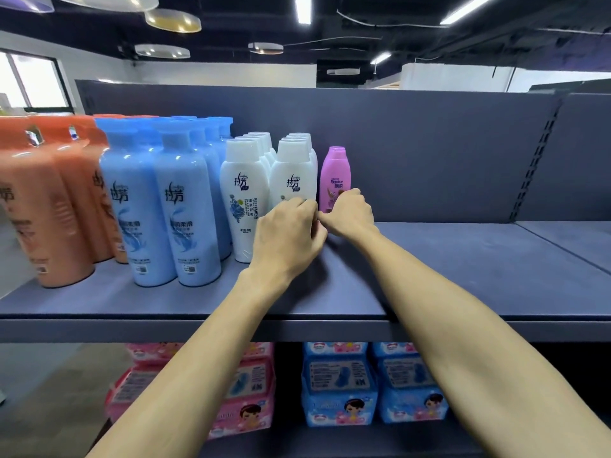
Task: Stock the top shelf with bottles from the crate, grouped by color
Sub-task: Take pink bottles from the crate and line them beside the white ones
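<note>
Both hands are settling the pink bottle beside the white bottles: right hand curling its grip around the base, left hand grip unclear; next, probably another from the crate.

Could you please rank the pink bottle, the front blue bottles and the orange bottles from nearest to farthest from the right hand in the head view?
1. Pink bottle: touching the right hand, just behind its fingers.
2. Front blue bottles: left of the white ones, mid-shelf.
3. Orange bottles: far left end of the shelf.
</note>
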A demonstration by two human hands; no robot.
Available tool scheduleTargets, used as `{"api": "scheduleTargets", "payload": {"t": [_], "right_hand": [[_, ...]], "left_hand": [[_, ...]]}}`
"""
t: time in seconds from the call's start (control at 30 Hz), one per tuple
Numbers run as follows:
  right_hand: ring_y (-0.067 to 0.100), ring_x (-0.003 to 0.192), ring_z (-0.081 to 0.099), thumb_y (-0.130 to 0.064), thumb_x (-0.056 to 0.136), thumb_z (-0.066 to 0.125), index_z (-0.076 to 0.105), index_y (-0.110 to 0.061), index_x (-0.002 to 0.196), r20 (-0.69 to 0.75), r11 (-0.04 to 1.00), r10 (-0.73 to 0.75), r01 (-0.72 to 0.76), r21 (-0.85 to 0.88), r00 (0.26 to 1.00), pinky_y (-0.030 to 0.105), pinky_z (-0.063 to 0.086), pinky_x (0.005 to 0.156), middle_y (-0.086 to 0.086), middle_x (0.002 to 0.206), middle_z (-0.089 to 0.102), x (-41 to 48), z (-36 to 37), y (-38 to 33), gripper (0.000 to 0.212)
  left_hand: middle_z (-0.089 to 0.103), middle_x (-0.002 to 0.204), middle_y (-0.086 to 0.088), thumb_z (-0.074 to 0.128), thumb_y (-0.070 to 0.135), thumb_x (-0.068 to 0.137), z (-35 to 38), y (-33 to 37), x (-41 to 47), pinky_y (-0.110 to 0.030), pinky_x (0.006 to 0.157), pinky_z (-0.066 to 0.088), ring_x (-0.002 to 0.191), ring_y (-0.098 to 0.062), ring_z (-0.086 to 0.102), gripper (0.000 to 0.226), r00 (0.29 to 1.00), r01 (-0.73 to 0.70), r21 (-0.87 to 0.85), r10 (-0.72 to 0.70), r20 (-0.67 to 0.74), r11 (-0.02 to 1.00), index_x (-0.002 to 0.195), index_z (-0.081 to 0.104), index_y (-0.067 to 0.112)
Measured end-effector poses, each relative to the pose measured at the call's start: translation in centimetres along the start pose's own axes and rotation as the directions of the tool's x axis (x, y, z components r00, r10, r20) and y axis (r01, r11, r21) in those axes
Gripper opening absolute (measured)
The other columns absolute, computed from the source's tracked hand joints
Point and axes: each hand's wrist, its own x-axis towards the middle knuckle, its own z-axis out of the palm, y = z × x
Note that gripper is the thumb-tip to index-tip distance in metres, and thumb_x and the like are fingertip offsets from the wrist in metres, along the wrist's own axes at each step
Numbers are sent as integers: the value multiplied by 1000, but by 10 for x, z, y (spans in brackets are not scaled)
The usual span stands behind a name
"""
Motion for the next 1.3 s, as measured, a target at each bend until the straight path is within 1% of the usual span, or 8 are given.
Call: {"api": "scheduleTargets", "payload": {"t": [0.3,0.4,0.5,0.63,0.73,0.87,1.07,1.3], "right_hand": [[35,110,56,-45,80,69,46,2,121,-1,1000,-6,6,-4,1000,34,41,74,13,116,49,-3,-3,2,67],[35,111,56,-44,81,69,45,2,122,25,1000,-14,14,-7,1000,34,42,73,14,119,49,-5,-7,2,66],[33,111,56,-45,79,74,46,1,124,62,998,-41,44,-42,997,35,43,73,14,121,48,-10,-14,4,70],[33,107,59,-43,75,79,44,2,121,50,1000,-12,14,-25,999,32,41,68,13,117,53,-19,-25,6,73],[33,105,59,-40,76,78,44,1,119,59,1000,-17,18,-20,998,33,41,68,13,116,55,-27,-36,6,69],[32,99,60,-37,76,77,46,-1,114,86,999,-34,38,-39,996,33,41,65,9,106,53,-44,-51,5,61],[31,94,60,-35,82,70,48,-5,114,74,989,-74,82,-119,995,33,43,66,10,108,57,-76,-76,2,49],[28,80,52,-39,84,65,43,-12,97,29,974,-82,87,-208,996,33,36,62,4,91,49,-115,-107,0,37]], "left_hand": [[58,81,0,54,30,85,-4,-1,-5,-38,60,47,82,-24,57,15,999,-42,13,42,23,999,81,55,15],[58,81,1,53,30,85,-7,-1,-5,-39,62,48,83,-23,57,15,999,-39,17,39,28,999,82,55,16],[58,81,1,52,31,85,-10,1,-6,-40,63,48,83,-23,57,16,999,-35,19,35,38,999,82,55,16],[59,82,0,54,31,84,-16,3,-7,-39,64,49,83,-26,57,16,998,-29,-1,29,49,1000,82,56,15],[59,82,0,53,31,84,-20,5,-8,-40,65,50,84,-26,57,16,998,-24,2,24,56,1000,82,56,15],[59,81,0,53,31,84,-28,9,-12,-40,65,50,83,-26,58,15,998,-30,-10,30,56,1000,81,56,16],[62,85,-1,53,33,84,-43,16,-18,-40,67,50,85,-27,57,18,996,-46,-10,47,73,999,85,57,15],[61,82,0,53,33,85,-64,26,-27,-39,67,51,81,-26,57,18,992,-86,-56,91,83,995,83,55,15]]}}
